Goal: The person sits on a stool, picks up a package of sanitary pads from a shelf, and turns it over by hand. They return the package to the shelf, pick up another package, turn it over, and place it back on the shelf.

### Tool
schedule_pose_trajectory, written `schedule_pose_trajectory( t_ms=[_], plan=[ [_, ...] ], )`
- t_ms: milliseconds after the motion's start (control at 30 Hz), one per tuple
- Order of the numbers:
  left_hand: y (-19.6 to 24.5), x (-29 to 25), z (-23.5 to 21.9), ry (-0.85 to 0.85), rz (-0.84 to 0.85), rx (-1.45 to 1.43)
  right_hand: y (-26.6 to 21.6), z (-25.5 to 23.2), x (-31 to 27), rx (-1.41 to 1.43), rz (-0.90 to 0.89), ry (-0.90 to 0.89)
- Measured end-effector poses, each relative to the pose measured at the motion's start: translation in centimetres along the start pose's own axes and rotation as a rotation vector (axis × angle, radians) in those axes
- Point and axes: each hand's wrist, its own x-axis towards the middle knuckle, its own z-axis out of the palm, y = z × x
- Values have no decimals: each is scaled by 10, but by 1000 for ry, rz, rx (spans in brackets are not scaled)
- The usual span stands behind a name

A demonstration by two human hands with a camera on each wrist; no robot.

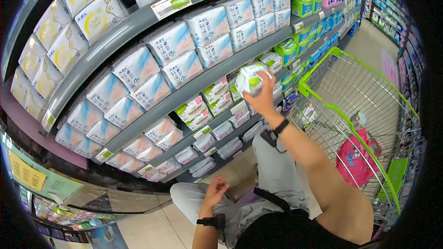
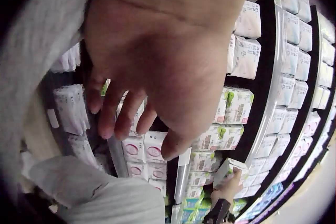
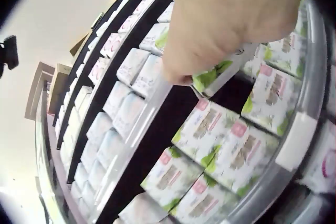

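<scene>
And there it was: the right hand (image 1: pixel 262 96) had the white-and-green package (image 1: pixel 250 79) in a firm grip, fingers and thumb curled round it, closed only as far as its bulk allowed. The package was up off the shelf, on the shelving side of the shopping cart (image 1: pixel 319 64), just in front of the rack (image 1: pixel 217 74). Similar green-and-white packs (image 1: pixel 191 110) sat stacked on a shelf farther from the cart than the held one, with blue-and-pink packs (image 1: pixel 170 44) in two layers on the shelf above them. Over to the left hand (image 1: pixel 216 191): well apart from the cart, near a gray-trousered knee, its grip loose and open, fingers slightly bent, holding nothing. Inside the cart lay a bright pink bag (image 1: pixel 354 157).
</scene>
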Motion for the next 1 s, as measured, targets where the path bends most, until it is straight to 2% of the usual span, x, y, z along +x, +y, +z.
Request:
schedule_pose_trajectory(
  t_ms=[67, 100, 200, 267, 333, 367, 467, 500, 567, 600, 633, 667, 733, 800, 900, 1000],
  plan=[
    [-15, 7, -4, 89, 46, 1, -13, -18, -39, 97, -23, -46],
    [-10, 8, -4, 109, 8, -28, -16, -24, -65, 121, -24, -116],
    [10, 12, 4, 180, 121, -148, -32, -36, -152, 217, 55, -373],
    [17, 15, 7, 161, 235, -249, -41, -32, -183, 266, -44, -687],
    [17, 19, 13, 164, 363, -338, -61, -25, -211, 374, 8, -972],
    [20, 10, 17, 240, 265, -291, -72, -27, -218, 299, 20, -1134],
    [18, 5, 5, 272, 32, -636, -47, -11, -216, 705, 60, -1178],
    [11, 3, 6, 343, 76, -735, -50, -19, -193, 783, 272, -1288],
    [-12, 0, -6, 242, -7, -959, -39, -18, -173, 832, 386, -1423],
    [5, 4, -1, 330, -22, -841, -35, -16, -173, 852, 447, -1497],
    [-6, 10, -3, 380, -45, -835, -34, -13, -178, 785, 249, -1448],
    [0, 13, -6, 328, -82, -819, -34, -12, -185, 715, 52, -1385],
    [17, 21, -1, 412, -162, -886, -35, -13, -204, 754, 197, -1354],
    [10, 20, -7, 320, -197, -881, -25, -7, -222, 829, 394, -1323],
    [9, 17, -8, 151, -149, -903, -16, 4, -219, 939, 472, -1211],
    [15, 23, -1, 387, -285, -917, -9, 2, -214, 894, 603, -1303]
  ],
)
